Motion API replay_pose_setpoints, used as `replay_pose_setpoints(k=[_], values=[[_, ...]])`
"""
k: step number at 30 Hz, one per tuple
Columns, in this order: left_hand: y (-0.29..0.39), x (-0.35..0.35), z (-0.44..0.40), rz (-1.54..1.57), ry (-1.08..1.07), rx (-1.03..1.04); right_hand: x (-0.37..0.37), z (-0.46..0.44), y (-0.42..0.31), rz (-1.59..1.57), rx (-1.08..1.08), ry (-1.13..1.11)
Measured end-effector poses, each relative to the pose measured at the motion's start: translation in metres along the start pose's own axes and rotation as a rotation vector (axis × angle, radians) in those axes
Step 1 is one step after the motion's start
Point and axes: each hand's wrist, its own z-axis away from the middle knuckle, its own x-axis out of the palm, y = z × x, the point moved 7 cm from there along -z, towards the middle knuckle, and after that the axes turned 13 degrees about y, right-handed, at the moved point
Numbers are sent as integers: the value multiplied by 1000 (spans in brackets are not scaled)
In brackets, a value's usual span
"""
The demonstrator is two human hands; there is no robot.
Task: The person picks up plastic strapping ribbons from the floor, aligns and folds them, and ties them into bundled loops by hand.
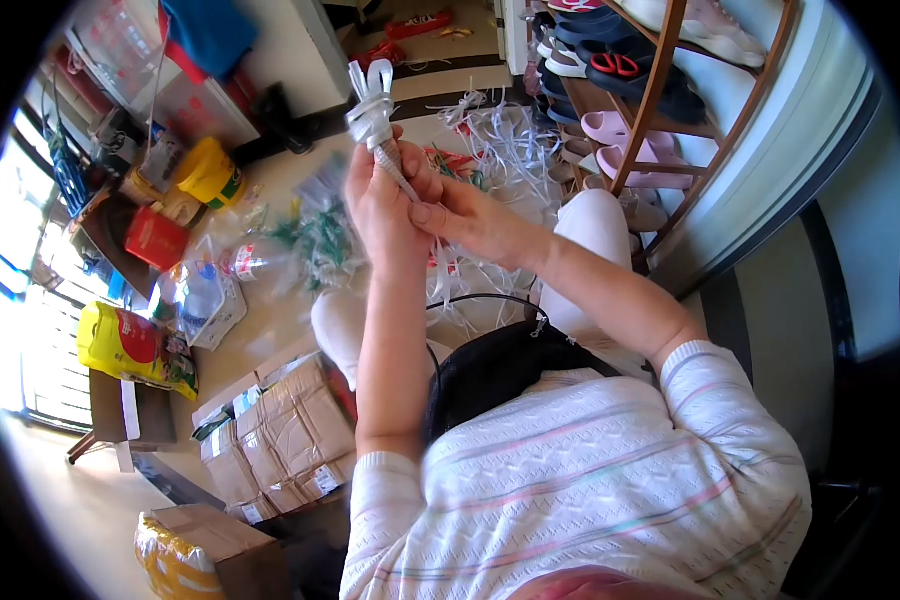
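Note:
My left hand [378, 205] is closed round the lower part of a white strip bundle [372, 122], which stands upright with loops at its top. Its stem looks tightly wrapped or braided. Beside it, my right hand [460, 210] pinches the lower end of the stem, fingers touching the left hand. Loose white strips [515, 150] lie tangled on the floor beyond my hands, and more hang or lie below them between my knees. Green strands [325, 235] in a blurred heap are to the left of the hands.
A shoe rack [655, 110] with several pairs of shoes stands at right. On the left are a yellow bucket [210, 172], a red box [156, 237], a white basket [215, 312] and a yellow bag [135, 345]. A taped cardboard box [280, 430] sits near my left arm.

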Motion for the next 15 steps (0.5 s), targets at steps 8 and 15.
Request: replay_pose_setpoints(k=[8,15], values=[[2,-27,-9,-151,-64,-11,-7,3,13,297,311,13],[48,-42,1,-1296,-249,219,-39,11,20,499,392,-46]])
